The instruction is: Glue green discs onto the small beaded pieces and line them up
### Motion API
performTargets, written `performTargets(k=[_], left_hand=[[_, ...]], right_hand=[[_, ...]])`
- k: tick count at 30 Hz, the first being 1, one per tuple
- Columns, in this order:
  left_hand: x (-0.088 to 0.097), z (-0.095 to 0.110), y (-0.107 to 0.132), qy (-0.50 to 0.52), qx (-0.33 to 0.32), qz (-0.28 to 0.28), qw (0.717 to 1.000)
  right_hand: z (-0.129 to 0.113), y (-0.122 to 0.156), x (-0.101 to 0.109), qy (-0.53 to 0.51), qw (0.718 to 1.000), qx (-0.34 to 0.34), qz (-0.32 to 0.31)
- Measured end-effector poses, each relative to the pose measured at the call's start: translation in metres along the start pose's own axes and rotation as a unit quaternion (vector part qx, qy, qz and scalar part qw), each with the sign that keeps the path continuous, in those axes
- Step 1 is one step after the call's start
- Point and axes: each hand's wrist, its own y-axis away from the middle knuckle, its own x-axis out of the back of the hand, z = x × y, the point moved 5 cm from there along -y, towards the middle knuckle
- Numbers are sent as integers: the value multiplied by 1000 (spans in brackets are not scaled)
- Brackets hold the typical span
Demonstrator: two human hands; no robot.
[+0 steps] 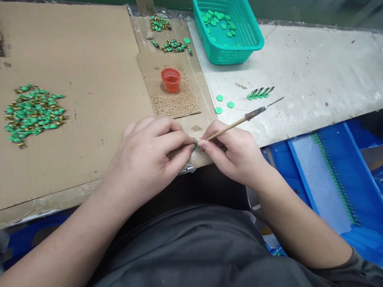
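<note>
My left hand [149, 151] is closed in a pinch at the table's front edge, with a small green piece [196, 144] at its fingertips. Most of that piece is hidden by the fingers. My right hand [233, 149] is closed around a wooden-handled needle tool [230, 126], whose thin metal tip points up and to the right, away from the piece. The right thumb and fingertip meet the left fingertips at the green piece. Beyond the hands, a small red cup [171, 79] with liquid in it stands on a spotted cardboard piece [176, 104].
Left lies a pile of small green, yellow and black figures [36, 113]; smaller heaps [173, 46] lie at the back. A teal basket [230, 57] holds green discs. Three loose discs [220, 98] and several figures standing on discs [257, 95] are on the right. Blue trays [356, 171] sit below.
</note>
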Motion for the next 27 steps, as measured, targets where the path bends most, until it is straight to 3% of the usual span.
performTargets(k=[10,15,18,20,22,24,27], left_hand=[[0,-1,1,19,6,1,1000],[0,-2,-1,40,26,-3,999],[1,-2,-4,53,53,-9,997],[3,-1,-5,61,64,-8,996],[5,1,-3,73,63,-1,995],[6,2,1,87,58,6,995],[7,1,2,113,54,17,992]], right_hand=[[1,-8,-7,-43,998,-32,-20],[8,-6,-8,-65,988,-135,-28],[9,8,-3,-159,966,-201,40],[6,24,3,-207,950,-209,111],[0,41,10,-192,947,-200,165],[-6,57,16,-150,952,-190,190],[-8,74,20,-130,957,-188,179]])
